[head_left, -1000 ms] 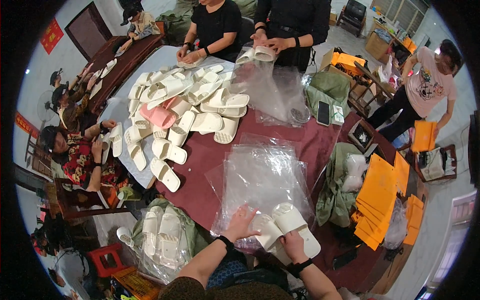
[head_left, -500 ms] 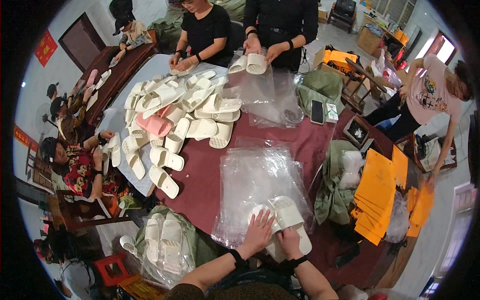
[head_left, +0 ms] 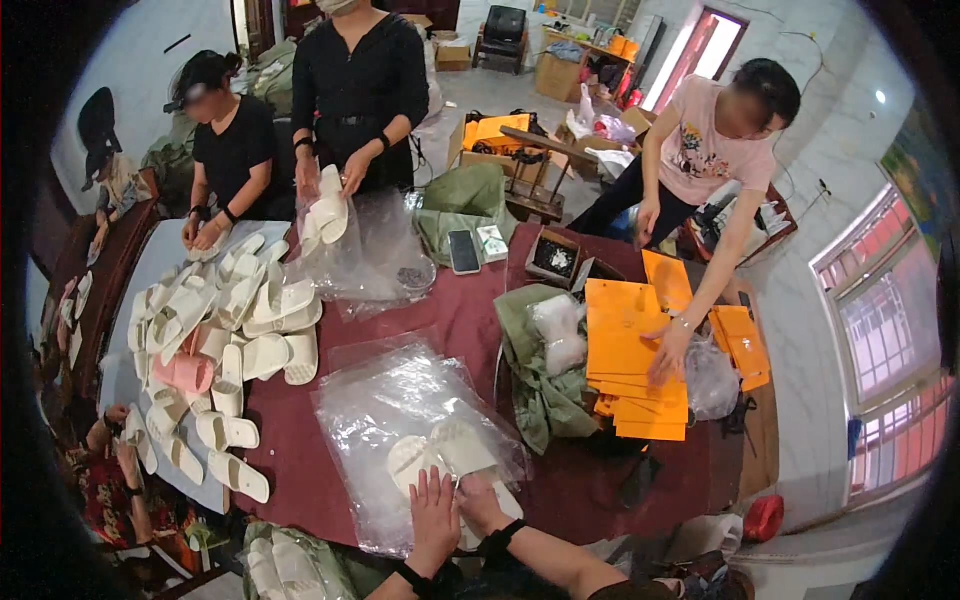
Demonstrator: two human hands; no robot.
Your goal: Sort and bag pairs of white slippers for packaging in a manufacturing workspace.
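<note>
A pair of white slippers, one a left slipper (head_left: 407,462) and the other a right slipper (head_left: 463,446), lies on a stack of clear plastic bags (head_left: 375,395) at the table's near side. My left hand (head_left: 434,520) rests with fingers stretched out over the heel part of the left slipper. Close beside it, my right hand (head_left: 482,503) has its fingers curled at the strap opening of the right slipper, gripping it; the fingertips are hidden. Whether the slippers are inside a bag or only on top, I cannot tell.
A heap of white slippers (head_left: 240,300) with a pink one (head_left: 184,373) covers the left. Beyond are a phone (head_left: 464,252) and a small box (head_left: 491,243). At right, a co-worker's hand (head_left: 672,350) touches orange envelopes (head_left: 630,335) beside green sacking (head_left: 535,380).
The view has swung right, shifting everything leftward. My hands stay at the slipper pair. The co-worker at right has moved a hand onto the envelope pile; another co-worker has tilted a slipper pair upright.
</note>
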